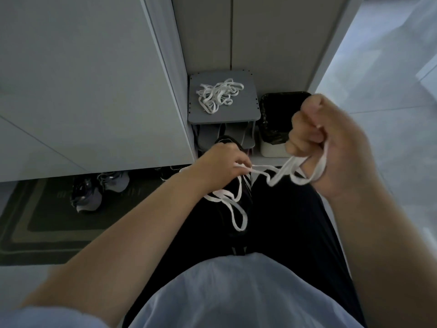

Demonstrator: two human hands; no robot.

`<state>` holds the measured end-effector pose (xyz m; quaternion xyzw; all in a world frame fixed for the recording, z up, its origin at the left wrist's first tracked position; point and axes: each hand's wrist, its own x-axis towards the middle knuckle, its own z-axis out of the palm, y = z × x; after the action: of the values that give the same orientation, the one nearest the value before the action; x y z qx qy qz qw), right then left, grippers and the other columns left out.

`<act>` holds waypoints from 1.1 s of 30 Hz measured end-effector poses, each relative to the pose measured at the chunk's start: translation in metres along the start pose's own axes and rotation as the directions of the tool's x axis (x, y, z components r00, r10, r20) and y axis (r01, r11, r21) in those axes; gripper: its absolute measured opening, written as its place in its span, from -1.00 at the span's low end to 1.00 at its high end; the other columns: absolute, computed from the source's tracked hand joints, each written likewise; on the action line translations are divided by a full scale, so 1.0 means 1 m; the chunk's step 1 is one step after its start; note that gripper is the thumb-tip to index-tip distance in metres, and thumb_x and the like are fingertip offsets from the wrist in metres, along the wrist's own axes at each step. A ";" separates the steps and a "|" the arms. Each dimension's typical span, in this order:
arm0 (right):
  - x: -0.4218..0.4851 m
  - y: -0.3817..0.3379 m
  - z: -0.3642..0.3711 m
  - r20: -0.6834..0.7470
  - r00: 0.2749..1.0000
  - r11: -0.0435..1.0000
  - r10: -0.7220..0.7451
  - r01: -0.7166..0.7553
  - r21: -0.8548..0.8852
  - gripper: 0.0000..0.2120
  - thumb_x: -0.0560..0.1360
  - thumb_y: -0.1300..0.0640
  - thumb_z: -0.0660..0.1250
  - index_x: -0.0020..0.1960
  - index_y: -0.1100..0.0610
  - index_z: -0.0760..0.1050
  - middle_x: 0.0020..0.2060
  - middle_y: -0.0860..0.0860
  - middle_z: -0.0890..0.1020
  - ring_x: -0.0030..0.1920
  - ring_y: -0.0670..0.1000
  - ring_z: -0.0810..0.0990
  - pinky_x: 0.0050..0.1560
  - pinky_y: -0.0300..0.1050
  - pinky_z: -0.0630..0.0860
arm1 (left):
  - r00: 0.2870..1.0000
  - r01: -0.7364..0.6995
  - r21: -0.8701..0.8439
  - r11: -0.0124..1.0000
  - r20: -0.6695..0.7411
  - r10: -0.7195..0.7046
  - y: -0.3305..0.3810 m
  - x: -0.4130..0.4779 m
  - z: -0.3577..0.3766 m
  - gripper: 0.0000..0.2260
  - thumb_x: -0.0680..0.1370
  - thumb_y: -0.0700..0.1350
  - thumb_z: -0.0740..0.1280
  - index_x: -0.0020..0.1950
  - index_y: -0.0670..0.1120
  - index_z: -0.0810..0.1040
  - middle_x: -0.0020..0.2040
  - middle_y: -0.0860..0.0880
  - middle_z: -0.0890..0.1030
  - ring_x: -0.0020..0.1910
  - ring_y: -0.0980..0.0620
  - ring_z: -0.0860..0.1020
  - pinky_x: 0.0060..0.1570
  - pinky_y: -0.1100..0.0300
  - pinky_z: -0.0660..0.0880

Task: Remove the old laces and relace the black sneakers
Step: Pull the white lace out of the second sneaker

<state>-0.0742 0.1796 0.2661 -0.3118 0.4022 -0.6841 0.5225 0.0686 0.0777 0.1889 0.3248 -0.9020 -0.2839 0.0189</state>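
Note:
A black sneaker (233, 185) with white side stripes rests on my lap, toe pointing away. My left hand (222, 165) lies over its front and pinches a white lace (272, 174) near the eyelets. That lace runs right to my raised right hand (328, 143), which is closed in a fist around several gathered loops of it. Another loop of white lace (236, 209) hangs loose over the shoe's tongue. A tangled pile of white laces (218, 94) lies on a small grey stool (246, 107) ahead.
Grey slippers (212, 136) sit under the stool. A bin with a black liner (274, 121) stands to its right. A pair of sneakers (99, 190) rests on a dark mat (35, 221) at left. A white cabinet door (82, 79) fills the left.

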 end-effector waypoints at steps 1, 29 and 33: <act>0.000 -0.005 0.000 -0.026 0.999 1.000 -0.024 0.024 0.015 -0.77 0.40 0.16 0.18 -0.42 0.04 0.27 -0.55 -0.08 0.17 -0.54 -0.10 0.07 -0.52 -0.26 0.12 | 0.999 0.011 0.043 0.999 0.046 -0.013 0.000 0.004 0.006 -0.83 0.52 -0.02 0.32 0.04 0.00 0.65 -0.04 0.04 0.47 0.04 0.03 0.41 0.10 0.10 0.37; 0.041 0.045 -0.026 -0.035 0.999 0.386 0.015 -0.038 -0.922 -0.87 0.53 0.06 0.28 -0.11 0.11 0.52 -0.27 -0.06 0.57 -0.25 -0.06 0.51 -0.21 -0.21 0.40 | 0.923 0.088 -0.038 0.995 0.380 -0.067 -0.004 -0.001 -0.041 -0.81 0.48 -0.18 0.38 -0.02 0.10 0.64 -0.14 0.24 0.60 -0.14 0.26 0.56 -0.09 0.34 0.45; 0.066 0.085 -0.010 0.088 0.967 0.125 0.239 0.060 -0.990 -0.93 0.48 0.08 0.31 -0.06 0.04 0.55 -0.09 -0.01 0.62 -0.05 0.03 0.57 -0.02 -0.08 0.51 | 0.988 0.153 -0.076 0.985 0.045 -0.150 -0.026 -0.005 -0.042 -0.80 0.49 -0.28 0.34 -0.11 0.03 0.59 -0.14 0.14 0.59 -0.17 0.25 0.52 -0.22 0.49 0.35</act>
<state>-0.0603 0.1071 0.1873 -0.6285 0.7085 -0.1754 0.2689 0.0970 0.0433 0.2108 0.3857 -0.8630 -0.3263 -0.0073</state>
